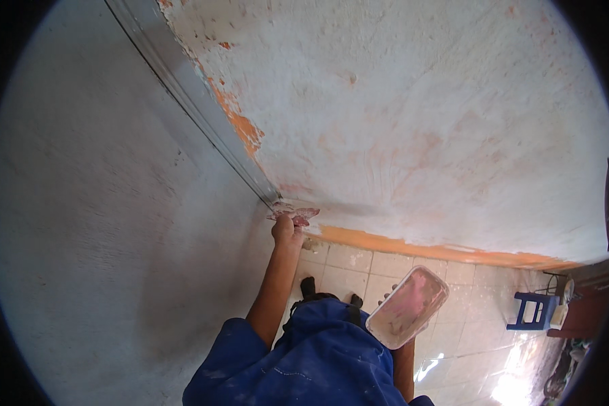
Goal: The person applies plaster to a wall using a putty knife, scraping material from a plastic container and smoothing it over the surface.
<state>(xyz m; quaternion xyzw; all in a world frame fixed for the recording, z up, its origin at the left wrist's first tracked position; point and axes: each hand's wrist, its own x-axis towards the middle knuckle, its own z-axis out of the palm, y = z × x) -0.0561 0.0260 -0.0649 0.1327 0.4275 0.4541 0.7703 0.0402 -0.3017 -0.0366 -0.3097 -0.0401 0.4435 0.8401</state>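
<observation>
My left hand (285, 230) grips a putty knife (303, 215) smeared with pinkish paste, held low at the wall corner beside vertical pipes or conduits (213, 142). The right-hand wall (419, 122) has white patchy coating over orange paint, with an orange band along its bottom. My right hand (386, 301) holds a shallow rectangular tray (406, 308) with pink paste in it; most of this hand is hidden under the tray.
A plain pale wall (95, 223) stands on the left. Below are a tiled floor (345, 264) and my dark-clad feet (308, 287). At the right are a blue plastic stool (524, 311), a reddish-brown piece of furniture (589, 304) and some clutter near a bright patch.
</observation>
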